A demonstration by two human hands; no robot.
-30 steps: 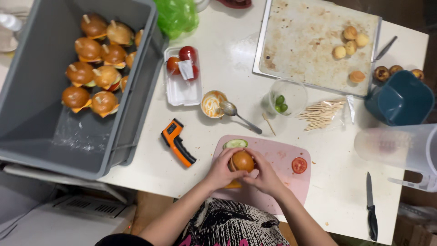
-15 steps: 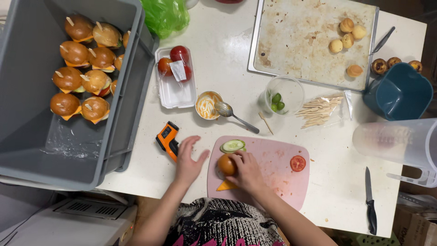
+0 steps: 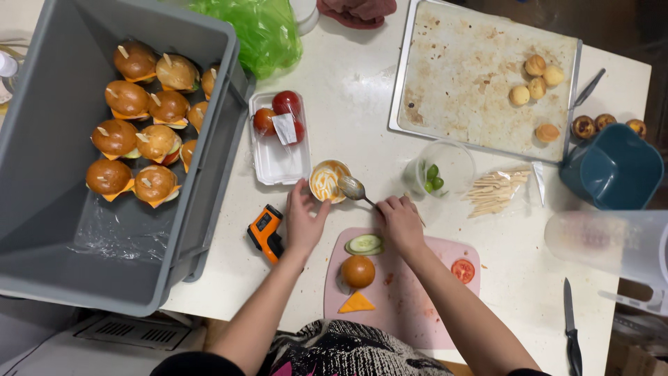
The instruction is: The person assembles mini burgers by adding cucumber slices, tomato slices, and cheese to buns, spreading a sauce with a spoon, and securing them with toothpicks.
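Spoon, 1; skewered sliders, perhaps 10

A: State the position of your left hand.

B: My left forearm runs up from the lower edge of the view, bare, wrist straight. The hand lies palm down, fingers extended forward and slightly spread, thumb angled out to the right. Nothing is gripped.

A: And your right hand?

B: My right forearm enters from the lower right and slants up to the left. The fingers are curled loosely, knuckles uppermost. They appear pinched together at the tips, though the view leaves that unclear.
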